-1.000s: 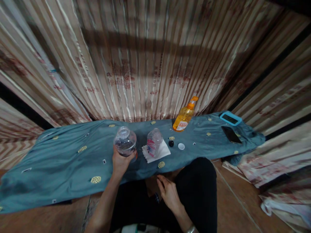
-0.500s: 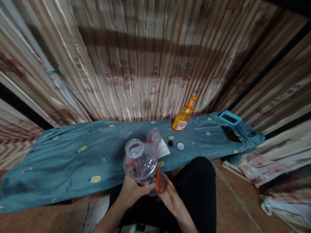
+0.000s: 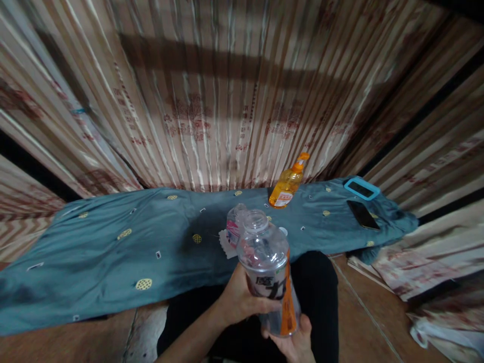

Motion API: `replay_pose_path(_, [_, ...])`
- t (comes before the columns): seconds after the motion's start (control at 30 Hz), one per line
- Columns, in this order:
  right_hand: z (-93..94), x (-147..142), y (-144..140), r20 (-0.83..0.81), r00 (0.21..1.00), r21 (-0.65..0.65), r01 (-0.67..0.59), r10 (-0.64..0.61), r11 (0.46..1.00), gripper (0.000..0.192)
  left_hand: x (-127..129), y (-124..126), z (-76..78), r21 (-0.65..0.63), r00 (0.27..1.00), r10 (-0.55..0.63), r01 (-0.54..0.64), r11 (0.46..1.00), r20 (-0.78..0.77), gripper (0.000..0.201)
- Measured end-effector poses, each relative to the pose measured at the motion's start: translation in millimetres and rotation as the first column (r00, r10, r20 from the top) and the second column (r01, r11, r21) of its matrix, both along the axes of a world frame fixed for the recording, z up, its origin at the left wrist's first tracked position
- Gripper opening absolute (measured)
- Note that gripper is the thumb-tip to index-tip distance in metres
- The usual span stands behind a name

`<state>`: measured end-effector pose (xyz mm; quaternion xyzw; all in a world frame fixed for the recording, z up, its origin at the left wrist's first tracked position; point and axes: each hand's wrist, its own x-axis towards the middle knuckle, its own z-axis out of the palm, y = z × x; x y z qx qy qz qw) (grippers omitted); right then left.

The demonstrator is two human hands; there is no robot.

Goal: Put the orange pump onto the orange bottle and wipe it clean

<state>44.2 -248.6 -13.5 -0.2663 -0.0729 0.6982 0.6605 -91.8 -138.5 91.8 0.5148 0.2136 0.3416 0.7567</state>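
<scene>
- Holding: I log one clear bottle (image 3: 269, 269), uncapped, with an orange-and-dark label, raised upright over the lap, just in front of the blue cloth (image 3: 113, 252).
- Left hand (image 3: 242, 300): fingers wrapped round the bottle's middle, likely steadying it so the open mouth stays up.
- Right hand (image 3: 293, 343): palm cupped under the base, bearing the weight; fingers mostly hidden.
- On the blue cloth, behind the held bottle: a second clear bottle (image 3: 235, 229) on a white tissue (image 3: 226, 246); an orange pump bottle (image 3: 288, 182) at the far edge; a dark phone (image 3: 362, 214) and a blue-rimmed case (image 3: 361, 188) toward the cloth's right end.
- Change since one second ago: the bottle stood on the cloth under the left hand alone; now it is lifted off, with both hands on it.
</scene>
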Motion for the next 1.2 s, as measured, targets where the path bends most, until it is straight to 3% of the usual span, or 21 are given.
replay_pose_path(0.07, [4.5, 6.3, -3.4, 0.003, 0.999, -0.004, 0.038, -0.038, 0.999, 0.044, -2.0, 6.3, -4.1, 0.078, 0.996, 0.084, -0.084, 0.993, 0.003, 0.107])
replay_pose_path(0.13, [9.5, 13.9, -5.7, 0.019, 0.996, -0.035, 0.085, -0.084, 0.996, 0.046, -9.5, 19.6, -11.6, 0.202, 0.971, 0.237, -0.233, 0.951, 0.004, 0.114])
replay_pose_path(0.27, [18.8, 27.2, -6.5, 0.084, 0.961, -0.144, 0.273, -0.263, 0.951, 0.048, -26.4, 62.7, -28.2, 0.413, 0.820, 0.570, -0.503, 0.759, -0.051, 0.095])
replay_pose_path(0.33, [22.3, 31.0, -5.4, 0.118, 0.934, -0.189, 0.353, -0.336, 0.916, 0.043, -27.1, 85.1, -33.2, 0.530, 0.757, 0.649, -0.519, 0.670, -0.080, 0.093])
replay_pose_path(0.4, [24.3, 32.6, -4.0, 0.145, 0.914, -0.222, 0.403, -0.378, 0.888, 0.043, -21.1, 103.3, -35.4, 0.609, 0.745, 0.658, -0.472, 0.638, -0.112, 0.096])
replay_pose_path(0.57, [18.1, 36.7, -2.0, 0.177, 0.905, -0.225, 0.421, -0.388, 0.879, 0.053, 5.5, 128.3, -40.1, 0.614, 0.773, 0.610, -0.398, 0.681, -0.176, 0.093])
replay_pose_path(0.73, [-3.0, 56.0, -5.3, 0.184, 0.937, -0.143, 0.324, -0.297, 0.935, 0.034, 20.7, 132.9, -51.6, 0.577, 0.768, 0.615, -0.425, 0.698, -0.179, 0.091])
replay_pose_path(0.83, [-9.2, 66.3, -9.8, 0.214, 0.942, -0.112, 0.286, -0.258, 0.952, 0.033, 23.0, 130.0, -54.9, 0.568, 0.767, 0.613, -0.423, 0.706, -0.189, 0.088])
replay_pose_path(0.93, [2.4, 62.3, -13.4, 0.267, 0.930, -0.109, 0.291, -0.254, 0.951, 0.039, 23.3, 126.6, -53.9, 0.560, 0.775, 0.595, -0.403, 0.724, -0.212, 0.086])
replay_pose_path(1.03, [27.0, 46.6, -14.6, 0.399, 0.837, -0.126, 0.455, -0.375, 0.881, 0.040, 23.1, 124.0, -52.3, 0.558, 0.777, 0.592, -0.399, 0.727, -0.215, 0.084])
replay_pose_path(1.2, [52.7, 31.2, -18.6, 0.462, 0.800, -0.173, 0.504, -0.383, 0.846, 0.045, 22.4, 119.2, -52.4, 0.541, 0.782, 0.591, -0.417, 0.730, -0.195, 0.077])
